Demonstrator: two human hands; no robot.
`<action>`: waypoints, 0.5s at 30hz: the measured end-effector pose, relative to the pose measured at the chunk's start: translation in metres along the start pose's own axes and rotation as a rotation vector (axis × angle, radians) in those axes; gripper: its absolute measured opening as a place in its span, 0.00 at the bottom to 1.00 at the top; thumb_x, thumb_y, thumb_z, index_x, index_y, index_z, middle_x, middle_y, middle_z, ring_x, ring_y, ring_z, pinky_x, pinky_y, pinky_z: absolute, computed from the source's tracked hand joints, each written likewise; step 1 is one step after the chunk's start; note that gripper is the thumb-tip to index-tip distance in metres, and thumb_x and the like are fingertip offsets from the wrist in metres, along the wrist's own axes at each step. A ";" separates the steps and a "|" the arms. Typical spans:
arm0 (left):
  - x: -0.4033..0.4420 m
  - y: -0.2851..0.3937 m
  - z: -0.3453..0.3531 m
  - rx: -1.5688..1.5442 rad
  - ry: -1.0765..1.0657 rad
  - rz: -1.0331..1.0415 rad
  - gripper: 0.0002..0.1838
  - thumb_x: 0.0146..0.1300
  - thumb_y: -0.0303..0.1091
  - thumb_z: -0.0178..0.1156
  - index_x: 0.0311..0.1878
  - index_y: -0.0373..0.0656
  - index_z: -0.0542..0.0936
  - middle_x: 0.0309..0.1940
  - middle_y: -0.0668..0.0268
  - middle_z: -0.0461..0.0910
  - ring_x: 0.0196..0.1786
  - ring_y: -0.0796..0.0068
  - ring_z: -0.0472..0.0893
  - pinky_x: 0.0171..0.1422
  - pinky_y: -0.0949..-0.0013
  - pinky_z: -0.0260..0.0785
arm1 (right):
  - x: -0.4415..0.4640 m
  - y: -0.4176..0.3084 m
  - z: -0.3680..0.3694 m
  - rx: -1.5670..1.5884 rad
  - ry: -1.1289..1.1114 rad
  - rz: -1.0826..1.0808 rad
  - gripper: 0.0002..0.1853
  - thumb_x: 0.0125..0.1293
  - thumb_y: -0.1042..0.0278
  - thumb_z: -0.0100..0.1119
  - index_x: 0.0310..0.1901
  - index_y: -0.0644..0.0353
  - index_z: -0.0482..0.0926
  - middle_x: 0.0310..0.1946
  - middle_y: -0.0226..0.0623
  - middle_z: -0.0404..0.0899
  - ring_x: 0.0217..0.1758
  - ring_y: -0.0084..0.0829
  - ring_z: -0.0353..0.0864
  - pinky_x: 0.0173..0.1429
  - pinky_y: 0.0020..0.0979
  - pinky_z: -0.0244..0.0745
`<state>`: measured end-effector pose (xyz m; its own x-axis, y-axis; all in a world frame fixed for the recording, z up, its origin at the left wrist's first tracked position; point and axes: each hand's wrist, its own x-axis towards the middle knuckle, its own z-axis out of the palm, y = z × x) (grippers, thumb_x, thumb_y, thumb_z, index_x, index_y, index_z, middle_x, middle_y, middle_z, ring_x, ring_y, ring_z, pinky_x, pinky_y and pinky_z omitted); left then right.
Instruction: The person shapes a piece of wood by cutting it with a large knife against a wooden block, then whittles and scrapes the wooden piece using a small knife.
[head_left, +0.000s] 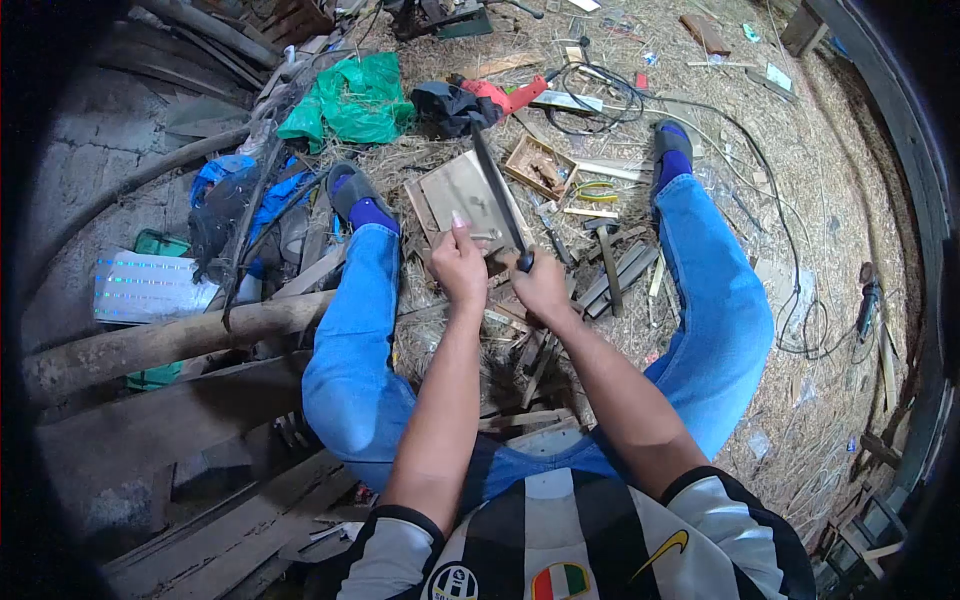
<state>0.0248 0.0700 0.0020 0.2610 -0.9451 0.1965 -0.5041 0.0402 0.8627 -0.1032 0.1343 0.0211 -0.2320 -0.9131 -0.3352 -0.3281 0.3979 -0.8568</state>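
Note:
A long dark knife [498, 190] points up and away from me, its black handle in my right hand [541, 287], whose fingers are wrapped round it. Just left of the handle, my left hand [461, 266] is closed with its thumb pointing up; what its fingers hold, if anything, is hard to make out. Beyond both hands lies a pale wooden board [455, 195]. An open wooden box [541, 166] with scraps in it sits right of the blade. A hammer [608, 268] and yellow-handled pliers [597, 191] lie between my legs.
A red power tool [508, 96] and a coiled black cable [600, 112] lie farther out. Green plastic [355, 100] is beyond my left foot. A thick wooden pole [180, 335] runs along the left, above stacked planks [230, 510]. Straw and wood scraps cover the ground.

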 end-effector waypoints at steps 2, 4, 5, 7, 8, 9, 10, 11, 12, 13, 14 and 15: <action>-0.002 -0.002 -0.001 -0.025 -0.002 -0.042 0.23 0.77 0.43 0.50 0.39 0.31 0.84 0.22 0.60 0.82 0.22 0.74 0.83 0.27 0.71 0.73 | -0.006 -0.015 -0.001 0.093 0.161 -0.062 0.14 0.53 0.71 0.63 0.41 0.68 0.80 0.30 0.57 0.82 0.38 0.54 0.85 0.45 0.45 0.77; 0.001 0.000 -0.001 -0.055 0.003 -0.076 0.23 0.77 0.43 0.50 0.39 0.31 0.84 0.22 0.59 0.82 0.22 0.74 0.83 0.27 0.71 0.74 | -0.006 0.003 0.014 0.059 0.165 -0.109 0.16 0.54 0.70 0.65 0.43 0.67 0.78 0.30 0.58 0.82 0.39 0.56 0.84 0.46 0.47 0.78; 0.002 0.001 -0.002 -0.028 -0.004 -0.071 0.23 0.77 0.43 0.50 0.39 0.31 0.84 0.22 0.59 0.82 0.23 0.74 0.83 0.27 0.71 0.74 | -0.009 0.013 0.022 -0.084 0.135 -0.082 0.17 0.54 0.70 0.65 0.45 0.68 0.78 0.32 0.59 0.82 0.40 0.57 0.84 0.47 0.48 0.78; -0.001 0.004 -0.002 -0.001 -0.017 -0.064 0.23 0.77 0.43 0.50 0.39 0.31 0.84 0.22 0.60 0.82 0.23 0.74 0.83 0.28 0.72 0.74 | -0.009 0.030 0.033 -0.253 0.056 0.057 0.15 0.56 0.67 0.62 0.42 0.69 0.78 0.35 0.60 0.83 0.45 0.63 0.81 0.52 0.53 0.77; -0.002 0.006 -0.001 -0.008 -0.002 -0.028 0.22 0.76 0.42 0.51 0.39 0.31 0.84 0.22 0.60 0.82 0.23 0.74 0.83 0.28 0.72 0.74 | -0.004 0.036 0.034 -0.251 0.062 0.054 0.15 0.56 0.67 0.62 0.42 0.69 0.78 0.35 0.60 0.83 0.45 0.63 0.81 0.52 0.53 0.77; -0.004 0.007 -0.001 -0.010 0.015 0.001 0.22 0.76 0.42 0.51 0.39 0.31 0.84 0.23 0.59 0.82 0.23 0.74 0.83 0.28 0.72 0.73 | -0.003 0.037 0.034 -0.246 0.040 0.053 0.15 0.54 0.69 0.61 0.42 0.70 0.78 0.35 0.60 0.83 0.44 0.63 0.82 0.51 0.52 0.77; -0.006 0.008 -0.002 -0.007 0.016 -0.001 0.22 0.76 0.42 0.51 0.39 0.31 0.84 0.23 0.59 0.82 0.23 0.74 0.83 0.28 0.72 0.73 | -0.003 0.038 0.033 -0.242 0.018 0.054 0.15 0.53 0.70 0.61 0.41 0.70 0.78 0.34 0.61 0.83 0.44 0.63 0.82 0.51 0.52 0.77; -0.006 0.010 0.000 -0.015 0.024 -0.045 0.21 0.75 0.41 0.52 0.37 0.33 0.85 0.21 0.59 0.82 0.26 0.66 0.83 0.33 0.65 0.72 | 0.002 0.052 0.036 -0.099 0.021 -0.015 0.14 0.50 0.72 0.59 0.39 0.71 0.79 0.33 0.62 0.82 0.41 0.62 0.83 0.47 0.50 0.77; -0.004 0.010 0.002 -0.024 0.034 -0.088 0.20 0.73 0.40 0.53 0.34 0.35 0.86 0.20 0.58 0.82 0.29 0.58 0.82 0.39 0.58 0.71 | 0.007 0.053 0.032 -0.100 0.025 -0.020 0.14 0.50 0.72 0.59 0.39 0.71 0.79 0.33 0.62 0.82 0.41 0.62 0.83 0.47 0.50 0.77; -0.004 0.008 0.002 -0.027 0.033 -0.088 0.20 0.73 0.40 0.53 0.34 0.35 0.86 0.20 0.58 0.82 0.29 0.58 0.82 0.39 0.58 0.71 | 0.009 0.054 0.028 -0.008 -0.083 0.047 0.16 0.51 0.71 0.61 0.42 0.71 0.79 0.34 0.63 0.82 0.43 0.59 0.83 0.49 0.50 0.77; -0.003 0.006 0.001 -0.007 0.037 -0.046 0.21 0.75 0.41 0.52 0.37 0.33 0.86 0.21 0.59 0.82 0.26 0.66 0.83 0.33 0.65 0.72 | 0.011 0.056 0.026 0.084 -0.191 0.116 0.19 0.52 0.69 0.62 0.45 0.71 0.78 0.35 0.65 0.81 0.45 0.57 0.83 0.51 0.49 0.77; -0.003 0.003 0.000 0.014 0.041 -0.007 0.22 0.76 0.42 0.52 0.39 0.31 0.85 0.22 0.60 0.82 0.24 0.73 0.84 0.28 0.71 0.73 | 0.008 0.046 0.021 -0.061 -0.064 0.050 0.18 0.52 0.71 0.60 0.45 0.69 0.78 0.33 0.62 0.81 0.43 0.57 0.83 0.49 0.49 0.77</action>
<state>0.0226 0.0731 0.0035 0.2978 -0.9313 0.2098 -0.5135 0.0290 0.8576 -0.1005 0.1428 -0.0292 -0.1912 -0.8949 -0.4033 -0.3727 0.4463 -0.8136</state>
